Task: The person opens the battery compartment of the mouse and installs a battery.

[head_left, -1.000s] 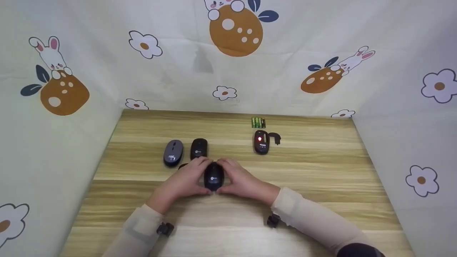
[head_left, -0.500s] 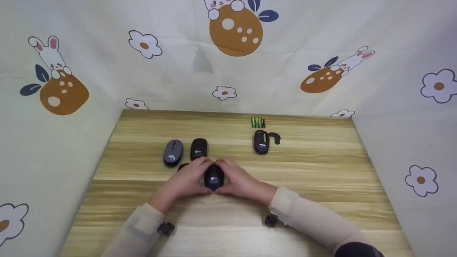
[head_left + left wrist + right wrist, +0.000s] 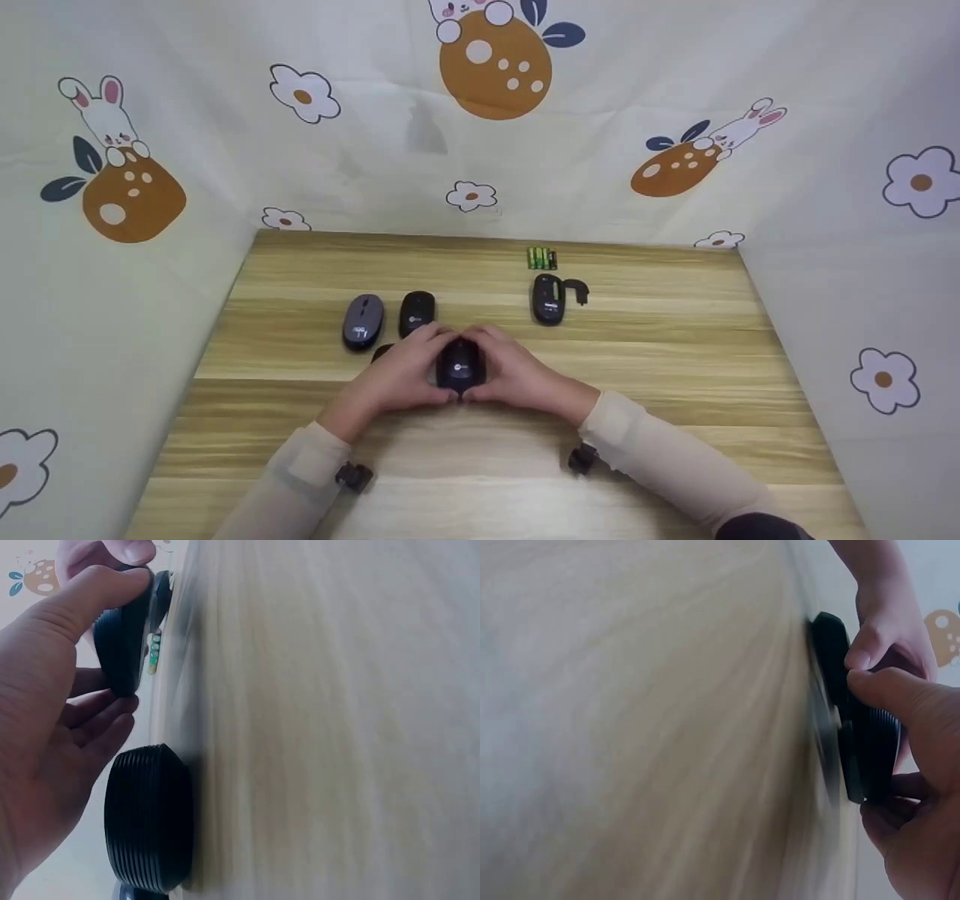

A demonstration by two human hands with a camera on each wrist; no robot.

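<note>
In the head view a black computer mouse (image 3: 460,367) with a white logo sits between both hands. My left hand (image 3: 405,373) grips its left side and my right hand (image 3: 517,373) its right side, the thumbs meeting at its near end. The left wrist view has the left hand (image 3: 52,705) with thumb and fingers at the two ends of the mouse (image 3: 120,645), which tilts slightly off the table. Ribbed sides of the mouse (image 3: 881,739) show beside the right hand (image 3: 922,765) in the right wrist view. The underside of this mouse is hidden.
A grey mouse (image 3: 364,322) and a black mouse (image 3: 417,313) stand at the left. Another dark mouse (image 3: 383,350) is mostly covered by the left hand. Further right lie an upturned mouse (image 3: 549,300), its detached cover (image 3: 577,289) and several green batteries (image 3: 541,259).
Both hands have shifted the gripped mouse slightly right and away from the body. The bright red light on the upturned mouse has dimmed.
</note>
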